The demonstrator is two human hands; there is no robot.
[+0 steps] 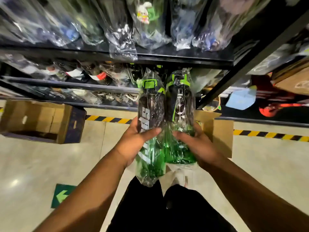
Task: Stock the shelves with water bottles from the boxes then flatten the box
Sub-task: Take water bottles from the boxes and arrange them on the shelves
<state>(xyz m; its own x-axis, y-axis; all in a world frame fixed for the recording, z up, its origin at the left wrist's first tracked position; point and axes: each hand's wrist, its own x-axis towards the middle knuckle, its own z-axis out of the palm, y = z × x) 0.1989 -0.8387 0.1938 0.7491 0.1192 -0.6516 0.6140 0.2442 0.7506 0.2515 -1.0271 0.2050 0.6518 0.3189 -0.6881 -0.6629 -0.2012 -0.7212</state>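
Green-and-black wrapped water bottles side by side, touching, left bottle (150, 124) gripped by left hand (133, 143), right bottle (181, 114) by right hand (199, 144), caps toward black shelf rack (100, 55), open cardboard box (38, 119) on floor left, second box (220, 134) behind right hand, yellow-black floor tape (108, 118).

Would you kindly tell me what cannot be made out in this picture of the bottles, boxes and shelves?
Head view:
- Right box: its inside is hidden by the right bottle and right hand.
- Left box: shadow hides whether anything remains.
- Wrapped bottles on the top shelf: blurred, labels unreadable.
- Left bottle lettering: partly covered by the left hand.
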